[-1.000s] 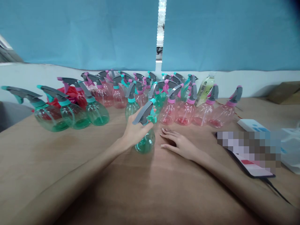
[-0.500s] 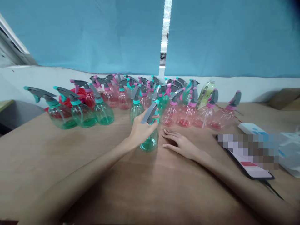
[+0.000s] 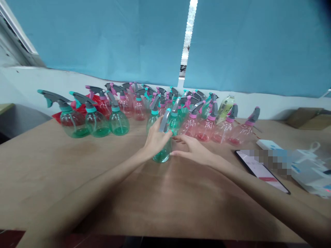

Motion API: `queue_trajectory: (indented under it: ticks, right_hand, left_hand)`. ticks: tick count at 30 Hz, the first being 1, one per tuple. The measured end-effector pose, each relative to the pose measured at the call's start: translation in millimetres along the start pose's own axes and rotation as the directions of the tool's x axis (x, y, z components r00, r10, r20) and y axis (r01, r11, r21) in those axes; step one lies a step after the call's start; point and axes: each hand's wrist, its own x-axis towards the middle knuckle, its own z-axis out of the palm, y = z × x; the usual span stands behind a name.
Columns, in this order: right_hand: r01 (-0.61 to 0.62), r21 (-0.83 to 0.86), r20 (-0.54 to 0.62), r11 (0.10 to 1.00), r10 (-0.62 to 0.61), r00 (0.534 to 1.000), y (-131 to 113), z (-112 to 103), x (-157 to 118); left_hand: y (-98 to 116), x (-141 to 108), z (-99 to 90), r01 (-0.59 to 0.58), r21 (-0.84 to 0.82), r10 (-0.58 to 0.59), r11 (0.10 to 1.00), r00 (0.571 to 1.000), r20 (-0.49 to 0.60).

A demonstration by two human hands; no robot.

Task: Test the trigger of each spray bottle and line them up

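Observation:
A green spray bottle (image 3: 161, 155) with a grey and teal spray head stands upright on the wooden table (image 3: 124, 193), in front of the other bottles. My left hand (image 3: 156, 139) is wrapped round its neck and spray head from the left. On the right, my right hand (image 3: 192, 148) has its thumb and fingers apart, with the fingertips at the bottle's right side; whether they touch it is unclear. Behind stand several green bottles (image 3: 120, 124) on the left and several pink bottles (image 3: 204, 129) on the right, each with a spray head.
A phone (image 3: 261, 170) lies at the right, beside a white box (image 3: 270, 144) and a clear plastic bag (image 3: 307, 168). A cardboard box (image 3: 307, 118) sits at the back right. Red plastic (image 3: 60, 117) and a light-green bottle (image 3: 225, 109) are behind the sprayers.
My right hand has risen off the table and moved left to the bottle's side. The bottle in my left hand looks slightly shifted, and the camera view has also moved.

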Motion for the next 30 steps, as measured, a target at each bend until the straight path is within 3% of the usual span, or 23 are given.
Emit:
queue_trajectory:
  ticks: [6,10,16,21,27,30]
  right_hand:
    - [-0.007,-0.034,-0.039,0.999,0.006,0.999,-36,29,35]
    - [-0.054,-0.076,-0.036,0.996,0.052,0.998,-57,53,60]
    - [0.013,0.004,-0.039,1.000,-0.013,0.999,-83,81,94]
    - [-0.064,0.024,0.046,0.998,0.063,0.997,-92,92,114]
    - [-0.119,-0.107,0.075,0.987,0.128,0.989,-83,84,131]
    - [-0.194,-0.221,0.113,0.956,0.223,0.968,-81,76,141]
  left_hand:
    - [-15,-6,-37.5,0.015,0.086,-0.014,0.996,1.000,-0.006]
    - [-26,-14,-70.4,0.151,0.069,-0.151,0.986,0.989,-0.012]
    - [-37,-19,-108.8,0.301,-0.028,-0.302,0.953,0.952,-0.053]
    - [-46,-23,-125.2,0.203,0.073,-0.203,0.976,0.979,-0.007]
    - [-64,-45,-142.5,0.023,0.214,-0.026,0.977,1.000,0.009]
    - [-79,-47,-156.5,0.074,0.291,-0.053,0.954,0.995,-0.079]
